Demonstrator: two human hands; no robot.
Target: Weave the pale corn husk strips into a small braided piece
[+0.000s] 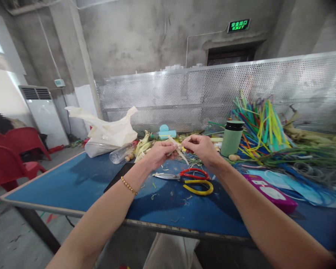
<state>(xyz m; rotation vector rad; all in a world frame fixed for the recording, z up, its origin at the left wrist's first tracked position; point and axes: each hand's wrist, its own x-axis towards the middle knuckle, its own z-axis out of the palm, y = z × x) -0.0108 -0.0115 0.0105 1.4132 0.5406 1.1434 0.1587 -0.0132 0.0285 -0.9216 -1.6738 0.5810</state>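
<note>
Both my hands are raised above the blue table (72, 183), pinching the same pale strip of corn husk (179, 148) between them. My left hand (161, 152) is closed on its left part; a bead bracelet sits on that wrist. My right hand (201, 147) is closed on its right end. Below the hands lie red-handled scissors (184, 175) and a yellow-handled pair (198, 186) on the tabletop. Small husk scraps are scattered around them.
A green cup with a black lid (232, 137) stands right of my hands, beside a heap of coloured straws (257, 127). Husk pieces (142, 147), a clear bottle (120, 153), a white plastic bag (106, 134) and a magenta device (271, 192) lie around. Red chairs (11, 153) stand left.
</note>
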